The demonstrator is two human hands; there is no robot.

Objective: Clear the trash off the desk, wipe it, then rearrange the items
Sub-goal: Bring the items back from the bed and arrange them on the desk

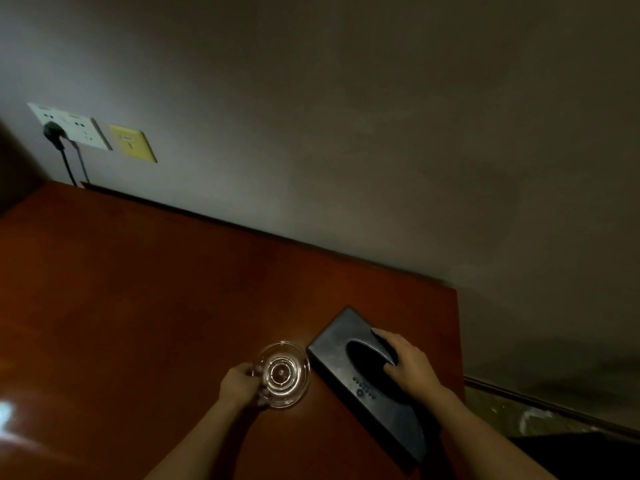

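A round clear glass ashtray (285, 374) sits on the reddish-brown desk (138, 289), near its front right part. My left hand (240, 386) grips the ashtray's left rim with curled fingers. Just right of it lies a black rectangular tissue box (337, 344) with an oval opening on top, set at an angle near the desk's right edge. My right hand (410, 363) rests on top of the box, with its fingers curled over the edge of the oval opening.
The desk stands against a grey wall. A white socket panel (69, 124) with a black plug and cable, and a yellow plate (133, 143), are on the wall at the back left. The desk's right edge drops to the floor (540, 410).
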